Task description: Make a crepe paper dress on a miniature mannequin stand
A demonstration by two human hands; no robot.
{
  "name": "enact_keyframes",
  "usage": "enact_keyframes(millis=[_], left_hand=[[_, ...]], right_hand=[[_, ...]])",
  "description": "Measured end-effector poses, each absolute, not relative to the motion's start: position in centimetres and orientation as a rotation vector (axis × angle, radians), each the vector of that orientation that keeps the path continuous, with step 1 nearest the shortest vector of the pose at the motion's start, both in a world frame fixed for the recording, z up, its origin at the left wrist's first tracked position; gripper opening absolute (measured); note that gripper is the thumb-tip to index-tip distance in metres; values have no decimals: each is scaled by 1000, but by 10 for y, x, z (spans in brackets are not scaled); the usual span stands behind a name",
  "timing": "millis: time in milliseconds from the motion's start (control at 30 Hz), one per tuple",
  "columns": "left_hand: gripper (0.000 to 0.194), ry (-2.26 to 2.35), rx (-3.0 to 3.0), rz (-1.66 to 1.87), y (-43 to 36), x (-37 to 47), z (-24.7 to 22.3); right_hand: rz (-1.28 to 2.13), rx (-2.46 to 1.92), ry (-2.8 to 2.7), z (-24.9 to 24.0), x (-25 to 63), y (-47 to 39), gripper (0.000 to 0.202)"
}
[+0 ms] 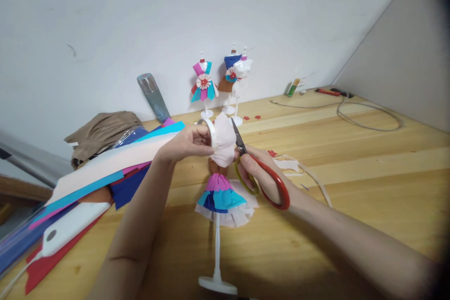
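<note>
My left hand (191, 143) is closed around a white ring that looks like a tape roll (211, 127). Against the ring lies a rounded piece of pale pink paper (225, 143). My right hand (260, 168) grips scissors (281, 192) with red and yellow-green handles, their dark blades pointing up beside the paper's right edge. Below both hands stands a small dress-form (217, 243) on a white base. It wears a tiered paper skirt (222, 199) in magenta, turquoise, blue and pale pink. The paper and hands hide its upper part.
Several dressed mini dress-forms (204, 79) stand by the wall. Colored paper sheets (116, 161), a white power strip (73, 229), a brown cloth (105, 133) and a bottle (153, 96) are left. Paper scraps (288, 165) and a looped cable (372, 127) lie right.
</note>
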State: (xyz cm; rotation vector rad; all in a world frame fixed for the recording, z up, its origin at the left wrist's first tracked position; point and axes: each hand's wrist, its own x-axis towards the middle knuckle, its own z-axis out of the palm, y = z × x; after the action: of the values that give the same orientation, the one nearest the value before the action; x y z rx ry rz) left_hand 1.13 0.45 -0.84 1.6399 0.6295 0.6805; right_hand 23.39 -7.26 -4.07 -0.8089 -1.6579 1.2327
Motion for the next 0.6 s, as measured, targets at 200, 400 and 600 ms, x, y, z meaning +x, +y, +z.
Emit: enact_keyframes(millis=[200, 400, 600], left_hand=[[35, 630, 1604, 698, 4, 12, -10], [35, 629, 1605, 688, 5, 11, -11], [35, 622, 1595, 686, 6, 11, -12]], right_hand=[[1231, -855, -1662, -40, 232, -73, 46], [1227, -864, -1629, -41, 230, -73, 48], [1271, -821, -1633, -41, 230, -74, 47]])
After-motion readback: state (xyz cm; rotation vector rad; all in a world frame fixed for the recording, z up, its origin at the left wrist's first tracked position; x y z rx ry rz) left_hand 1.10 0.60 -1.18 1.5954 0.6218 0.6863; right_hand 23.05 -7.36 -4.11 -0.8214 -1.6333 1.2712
